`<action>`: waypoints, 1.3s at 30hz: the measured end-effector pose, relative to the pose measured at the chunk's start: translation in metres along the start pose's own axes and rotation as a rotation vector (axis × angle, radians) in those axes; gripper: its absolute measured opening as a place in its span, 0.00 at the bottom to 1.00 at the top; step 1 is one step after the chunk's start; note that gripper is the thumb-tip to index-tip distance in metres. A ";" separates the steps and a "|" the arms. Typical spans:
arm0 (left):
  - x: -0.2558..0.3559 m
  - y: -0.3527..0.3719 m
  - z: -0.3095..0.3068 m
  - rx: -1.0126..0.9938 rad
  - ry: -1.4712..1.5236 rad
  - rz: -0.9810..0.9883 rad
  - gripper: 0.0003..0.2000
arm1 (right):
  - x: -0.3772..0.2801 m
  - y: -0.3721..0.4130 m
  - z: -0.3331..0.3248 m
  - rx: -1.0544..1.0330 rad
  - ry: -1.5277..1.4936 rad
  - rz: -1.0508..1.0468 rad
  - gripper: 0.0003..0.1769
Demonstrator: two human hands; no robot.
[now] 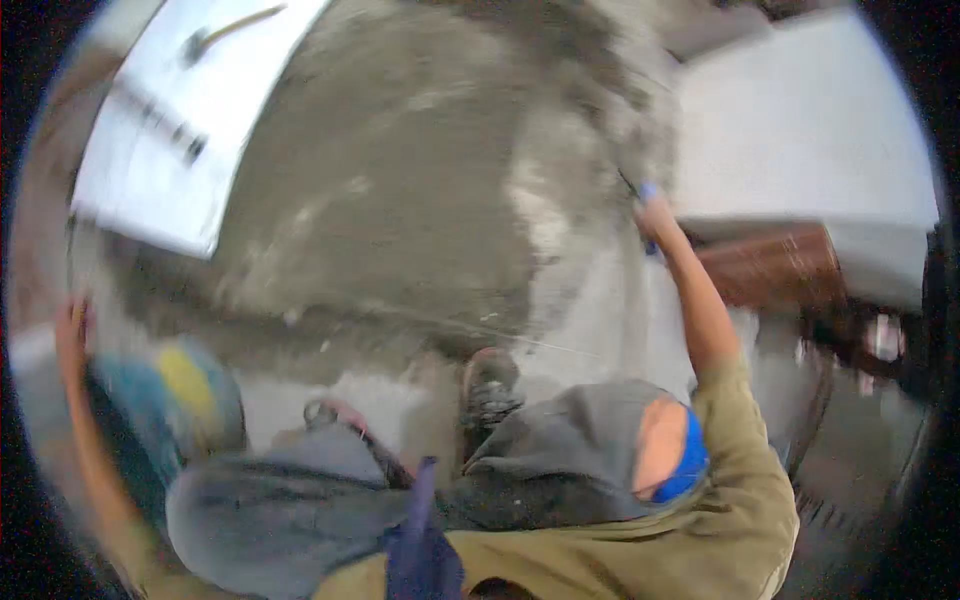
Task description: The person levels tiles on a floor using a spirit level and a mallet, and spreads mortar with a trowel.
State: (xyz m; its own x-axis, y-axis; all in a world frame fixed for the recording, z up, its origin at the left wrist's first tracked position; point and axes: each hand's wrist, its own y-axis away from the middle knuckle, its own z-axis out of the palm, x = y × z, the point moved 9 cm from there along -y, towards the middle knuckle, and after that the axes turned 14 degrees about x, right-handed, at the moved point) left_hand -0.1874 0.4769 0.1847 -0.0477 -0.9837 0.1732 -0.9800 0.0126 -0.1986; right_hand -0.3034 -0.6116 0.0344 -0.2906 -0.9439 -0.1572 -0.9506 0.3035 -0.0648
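Olive-tan shirt [620, 550], forearms uncovered; loose grey trousers [290, 510], dark shoe [490, 390], dark purple strap [425, 560]

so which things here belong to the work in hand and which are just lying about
Likely in use:
blue-handled tool, in the right hand
grey mortar-like material, spread in front

Seemingly just lying about:
hammer, resting on the white panel
reddish-brown block

One left hand [73, 325] at the left edge and one right hand [655, 213] right of centre make two. The upper left has one white board [228, 105], one hammer [225, 33] and one blurred tool [170, 126]; the right side, one brown block [785, 265].
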 end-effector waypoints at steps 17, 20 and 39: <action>0.099 0.008 -0.020 0.018 0.262 -0.337 0.25 | -0.039 0.137 0.017 -0.214 -1.026 0.796 0.12; 0.093 0.006 -0.015 0.053 0.368 -0.310 0.24 | -0.061 0.099 -0.011 -0.244 -0.742 0.606 0.12; 0.101 0.004 -0.029 0.120 0.211 -0.361 0.25 | -0.481 0.119 0.083 -0.741 -0.558 -0.518 0.20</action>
State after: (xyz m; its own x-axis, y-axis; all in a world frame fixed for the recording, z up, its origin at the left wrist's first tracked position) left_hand -0.2015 0.3833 0.2298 0.2434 -0.8630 0.4427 -0.9124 -0.3586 -0.1974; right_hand -0.2675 -0.1102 0.0201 0.0814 -0.6847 -0.7243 -0.8275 -0.4515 0.3338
